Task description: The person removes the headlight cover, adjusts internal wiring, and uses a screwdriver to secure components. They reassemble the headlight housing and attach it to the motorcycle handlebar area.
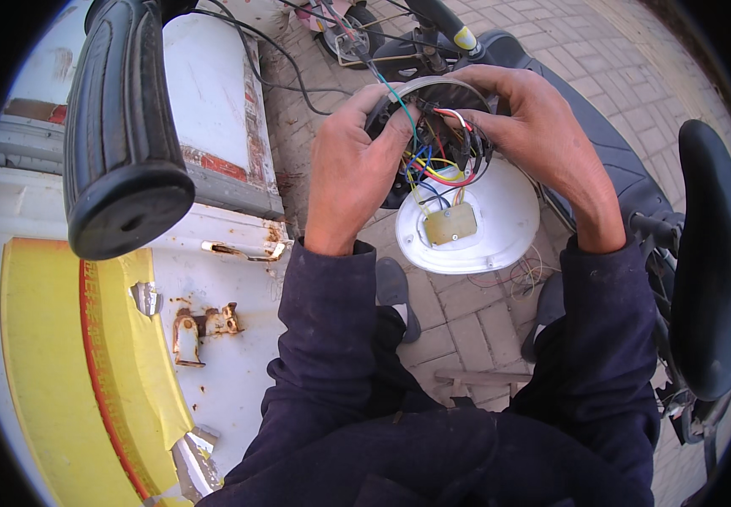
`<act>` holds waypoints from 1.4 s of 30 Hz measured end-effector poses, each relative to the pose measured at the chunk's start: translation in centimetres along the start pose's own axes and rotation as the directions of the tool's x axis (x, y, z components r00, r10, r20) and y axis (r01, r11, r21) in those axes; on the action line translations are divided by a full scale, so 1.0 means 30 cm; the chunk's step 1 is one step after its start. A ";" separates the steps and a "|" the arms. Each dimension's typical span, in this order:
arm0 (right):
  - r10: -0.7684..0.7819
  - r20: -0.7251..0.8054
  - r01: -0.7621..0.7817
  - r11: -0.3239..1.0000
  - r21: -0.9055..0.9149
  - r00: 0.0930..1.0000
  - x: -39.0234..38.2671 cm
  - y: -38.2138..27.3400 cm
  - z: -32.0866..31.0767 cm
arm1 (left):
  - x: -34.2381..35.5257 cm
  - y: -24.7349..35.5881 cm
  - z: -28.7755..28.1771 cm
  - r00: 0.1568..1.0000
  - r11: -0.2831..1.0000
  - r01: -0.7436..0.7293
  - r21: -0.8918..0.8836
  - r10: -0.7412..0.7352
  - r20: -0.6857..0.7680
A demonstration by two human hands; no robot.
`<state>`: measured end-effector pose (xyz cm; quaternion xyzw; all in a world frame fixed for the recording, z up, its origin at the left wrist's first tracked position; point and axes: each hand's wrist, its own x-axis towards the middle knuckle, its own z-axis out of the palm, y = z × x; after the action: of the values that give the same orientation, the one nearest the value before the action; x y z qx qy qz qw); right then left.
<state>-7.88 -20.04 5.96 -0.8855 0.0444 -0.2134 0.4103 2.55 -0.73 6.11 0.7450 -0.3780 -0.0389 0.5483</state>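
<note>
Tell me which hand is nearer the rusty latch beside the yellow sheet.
Left. In the picture, the left hand is up and right of the rusty latch; the right hand is farther right.

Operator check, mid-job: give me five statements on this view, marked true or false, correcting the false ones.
1. The left hand and right hand are both at the round dark housing. True.
2. Both hands wear gloves. False: they are bare.
3. Coloured wires show at the housing. True.
4. The tan plate lies on the paving. False: the tan plate is on the white shell.
5. The black ribbed grip is at upper left. True.
</note>
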 end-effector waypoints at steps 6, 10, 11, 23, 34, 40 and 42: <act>-0.062 -0.059 0.063 0.998 0.004 0.996 0.002 0.023 0.029 | 0.007 -0.010 -0.003 1.000 1.000 -0.010 0.007 0.010 0.005; -0.065 -0.094 0.070 0.996 0.051 0.993 0.000 0.027 0.039 | 0.004 -0.019 -0.002 1.000 1.000 -0.024 0.015 0.024 0.000; -0.062 -0.096 0.067 0.997 0.049 0.993 0.000 0.027 0.040 | 0.004 -0.020 -0.001 1.000 0.999 -0.026 0.033 0.027 -0.010; -0.051 -0.054 0.052 0.999 0.015 0.997 0.004 0.038 0.052 | 0.004 -0.028 -0.005 0.999 0.997 -0.020 0.078 0.024 -0.039; -0.046 -0.015 0.047 0.993 0.105 0.999 0.011 0.066 0.068 | 0.000 -0.016 -0.026 1.000 0.991 0.012 0.131 -0.016 0.024; -0.037 -0.040 0.040 0.996 0.079 0.999 0.014 0.068 0.071 | -0.001 -0.013 -0.023 1.000 0.986 0.022 0.163 -0.023 0.005; 0.012 0.004 -0.013 0.996 0.090 1.000 0.013 0.065 0.070 | 0.001 -0.017 -0.021 0.999 0.991 0.036 0.128 -0.034 -0.022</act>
<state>-6.46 -19.92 3.44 -0.8661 0.0396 -0.2112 0.4513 3.15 -0.19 5.93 0.7856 -0.3613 -0.0167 0.5020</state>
